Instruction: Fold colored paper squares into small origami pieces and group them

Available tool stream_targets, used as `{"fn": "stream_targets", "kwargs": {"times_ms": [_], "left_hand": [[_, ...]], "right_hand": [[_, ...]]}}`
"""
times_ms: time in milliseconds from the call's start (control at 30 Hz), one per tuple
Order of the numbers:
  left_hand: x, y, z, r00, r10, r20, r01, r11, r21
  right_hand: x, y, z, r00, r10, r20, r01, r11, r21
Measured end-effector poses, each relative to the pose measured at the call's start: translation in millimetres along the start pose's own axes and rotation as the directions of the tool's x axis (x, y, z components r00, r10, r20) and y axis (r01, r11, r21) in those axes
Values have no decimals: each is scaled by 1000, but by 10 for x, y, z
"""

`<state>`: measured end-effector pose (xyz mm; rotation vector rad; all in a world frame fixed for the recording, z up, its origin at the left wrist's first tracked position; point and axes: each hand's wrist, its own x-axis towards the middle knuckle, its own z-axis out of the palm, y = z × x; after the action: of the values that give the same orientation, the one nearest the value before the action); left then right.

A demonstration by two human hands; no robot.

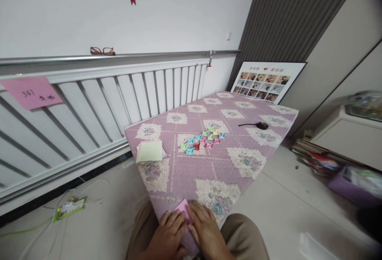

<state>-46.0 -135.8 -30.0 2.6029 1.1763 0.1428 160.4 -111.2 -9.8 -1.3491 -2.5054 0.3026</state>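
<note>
A sheet of pink paper (184, 207), seemingly folded, lies at the near corner of the table, its pointed tip showing between my hands. My left hand (169, 232) holds it down from the left, fingers bent together on its edge. From the right my right hand (205, 226) presses on it, its fingers close together and the thumb near the paper's middle. Much of the paper is hidden beneath both hands. Farther up the table sits a cluster of several small folded paper pieces (210, 137) in green, blue, pink, yellow and red. A stack of square coloured paper (150, 151) lies at the left edge.
A flowered purple tablecloth (185, 174) covers the table. On it are a small black object with a strap (262, 125) and, at the far end, a photo board (267, 81). A white radiator (155, 88) runs along the left. A power strip (70, 208) lies on the floor.
</note>
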Motion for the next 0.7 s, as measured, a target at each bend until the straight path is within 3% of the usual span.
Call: {"fn": "stream_targets", "kwargs": {"times_ms": [167,333,533,700], "left_hand": [[-7,-26,75,999,-20,-30,20,1000,8],[-47,-62,146,999,-14,-39,17,997,70],[-71,-61,110,997,-61,-36,62,997,36],[-62,-20,75,992,-125,-22,124,992,-26]], "right_hand": [[76,-106,34,969,-57,240,23,990,141],[111,-52,-8,951,-7,310,-37,990,137],[133,-57,-139,954,25,299,-57,994,98],[122,-32,-158,985,94,142,-101,994,43]]}}
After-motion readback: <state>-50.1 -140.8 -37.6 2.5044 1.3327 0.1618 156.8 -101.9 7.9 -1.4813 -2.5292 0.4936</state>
